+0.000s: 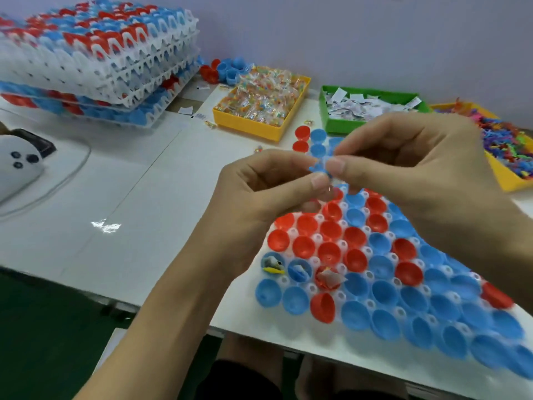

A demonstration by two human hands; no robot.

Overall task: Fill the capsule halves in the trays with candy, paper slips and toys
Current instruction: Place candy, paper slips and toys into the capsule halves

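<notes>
A white tray (pixel 360 346) of red and blue capsule halves (pixel 328 252) lies at the front right of the table. Three halves in its near left corner hold paper and toys (pixel 328 277). My left hand (pixel 268 192) and my right hand (pixel 409 157) meet above the tray's far end. Both pinch one small blue item (pixel 324 171) between thumb and fingertips; what it is I cannot tell. Behind stand a yellow bin of wrapped candy (pixel 259 101), a green bin of paper slips (pixel 366 106) and a yellow bin of coloured toys (pixel 507 145).
A stack of white trays with red and blue halves (pixel 95 62) fills the back left. Loose capsule halves (pixel 225 69) lie behind the candy bin. A white device with a cable (pixel 17 166) sits at the left edge. The table's front edge runs below my forearms.
</notes>
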